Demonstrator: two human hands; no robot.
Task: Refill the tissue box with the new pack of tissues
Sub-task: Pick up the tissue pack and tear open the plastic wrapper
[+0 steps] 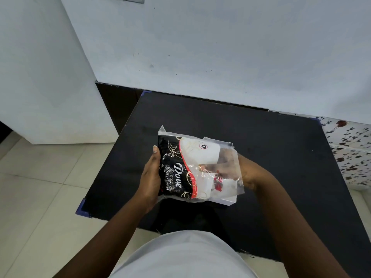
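Tissue pack [180, 167] sat over the clear tissue box [224, 198] mid black table [271, 141]; left hand [150, 177] clasped the pack's 9 o'clock edge; right hand [244, 170] gripped its 3 o'clock side, fingers inside the wrapper; table bare toward 12 and 3 o'clock.

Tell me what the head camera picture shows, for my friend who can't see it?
Two bare hands hold a plastic tissue pack marked "Dove" above a black table. The left hand grips its dark end, while the right hand reaches into its clear open end. A clear tissue box sits just underneath.
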